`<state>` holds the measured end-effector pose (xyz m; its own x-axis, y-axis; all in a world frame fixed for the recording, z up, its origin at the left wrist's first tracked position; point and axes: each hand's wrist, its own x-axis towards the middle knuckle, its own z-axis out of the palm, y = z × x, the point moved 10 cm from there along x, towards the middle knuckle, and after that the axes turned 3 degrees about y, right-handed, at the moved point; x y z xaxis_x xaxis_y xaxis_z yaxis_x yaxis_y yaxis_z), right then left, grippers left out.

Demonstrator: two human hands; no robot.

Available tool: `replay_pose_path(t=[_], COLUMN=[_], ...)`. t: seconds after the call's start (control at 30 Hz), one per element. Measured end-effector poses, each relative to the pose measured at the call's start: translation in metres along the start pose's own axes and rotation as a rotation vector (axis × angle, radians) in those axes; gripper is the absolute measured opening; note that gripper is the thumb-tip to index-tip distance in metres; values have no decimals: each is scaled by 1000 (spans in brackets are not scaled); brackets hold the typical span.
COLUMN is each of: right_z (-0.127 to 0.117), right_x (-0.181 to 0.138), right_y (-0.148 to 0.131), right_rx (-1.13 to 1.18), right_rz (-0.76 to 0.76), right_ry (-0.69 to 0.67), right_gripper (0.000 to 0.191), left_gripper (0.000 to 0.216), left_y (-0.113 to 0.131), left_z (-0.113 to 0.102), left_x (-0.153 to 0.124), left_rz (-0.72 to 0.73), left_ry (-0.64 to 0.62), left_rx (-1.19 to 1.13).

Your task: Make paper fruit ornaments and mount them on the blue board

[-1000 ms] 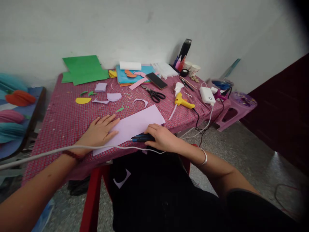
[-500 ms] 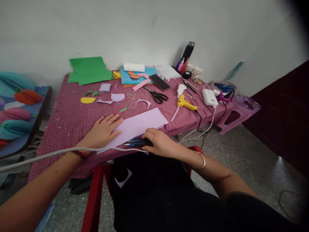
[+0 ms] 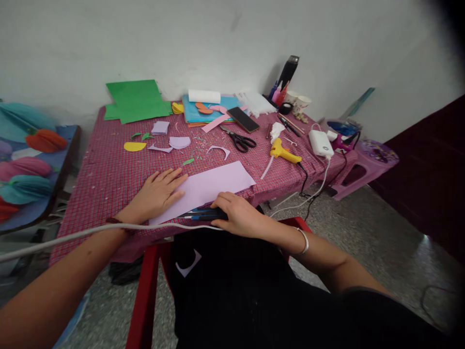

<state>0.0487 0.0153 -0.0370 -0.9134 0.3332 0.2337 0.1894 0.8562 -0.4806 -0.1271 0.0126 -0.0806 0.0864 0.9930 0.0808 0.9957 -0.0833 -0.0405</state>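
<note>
A sheet of light purple paper [image 3: 214, 182] lies slantwise along the table's front edge. My left hand [image 3: 160, 191] rests flat on its left part, fingers stretched out. My right hand [image 3: 234, 213] is closed around blue-and-black scissors [image 3: 203, 214] at the sheet's near edge. Their thin metal tips point left; the grip is mostly hidden under my fingers. A white cable [image 3: 145, 226] crosses in front of my left wrist. Beyond the sheet are purple offcuts [image 3: 219, 152], rounded purple pieces [image 3: 179, 142] and a small green leaf shape [image 3: 188, 161].
Black-handled scissors [image 3: 240, 140], a phone [image 3: 243, 119] and a yellow glue gun [image 3: 285, 151] lie farther back. Green sheets [image 3: 136, 102] are at the back left, with a black bottle [image 3: 288, 72] and paper cups [image 3: 301, 103] at the back right. Paper ornaments [image 3: 27, 194] sit at the left.
The view has shifted slightly. My hands keep nearly the same places on the sheet and scissors. A bit of purple paper below my right hand no longer shows.
</note>
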Motion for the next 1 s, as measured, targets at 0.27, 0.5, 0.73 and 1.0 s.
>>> replay_pose_path(t=[0.27, 0.5, 0.73, 1.0], right_z=[10, 11, 18, 21], right_x=[11, 10, 16, 21], right_y=[-11, -12, -20, -27], right_rx=[-67, -24, -50, -58], right_rz=[-24, -21, -45, -56], right_ry=[12, 5, 1, 8], right_gripper=[28, 27, 27, 26], left_gripper=[61, 61, 62, 63], left_y=[0, 0, 0, 0], left_z=[0, 1, 1, 2], left_x=[0, -1, 0, 0], left_rz=[5, 1, -6, -17], left_ry=[19, 15, -7, -9], left_rx=[5, 6, 1, 4])
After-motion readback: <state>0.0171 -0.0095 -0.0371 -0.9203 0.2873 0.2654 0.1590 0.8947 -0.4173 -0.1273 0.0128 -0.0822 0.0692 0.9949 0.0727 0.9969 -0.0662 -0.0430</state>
